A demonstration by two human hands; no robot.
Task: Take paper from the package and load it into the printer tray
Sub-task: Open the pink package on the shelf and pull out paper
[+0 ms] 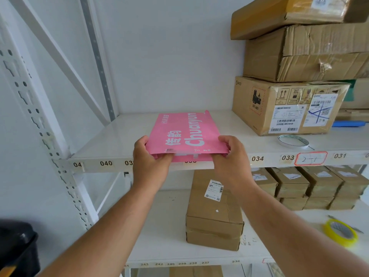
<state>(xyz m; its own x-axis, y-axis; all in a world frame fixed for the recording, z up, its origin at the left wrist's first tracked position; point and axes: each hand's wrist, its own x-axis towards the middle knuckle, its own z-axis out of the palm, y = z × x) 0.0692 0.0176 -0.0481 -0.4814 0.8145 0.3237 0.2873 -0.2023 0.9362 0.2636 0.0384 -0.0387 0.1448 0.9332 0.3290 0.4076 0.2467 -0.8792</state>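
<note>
A pink paper package (184,132) with white lettering lies flat on the upper white shelf (119,136), its near end hanging over the shelf's front edge. My left hand (151,158) grips the package's near left corner, thumb on top. At the near right corner my right hand (229,156) holds it the same way. White paper shows at the package's open near end between my hands. No printer tray is in view.
Stacked cardboard boxes (289,104) fill the upper shelf's right side, with a tape roll (293,141) in front. The lower shelf holds a tall carton (213,212), several small boxes (311,186) and a yellow tape roll (340,232). A black object (18,246) sits low left.
</note>
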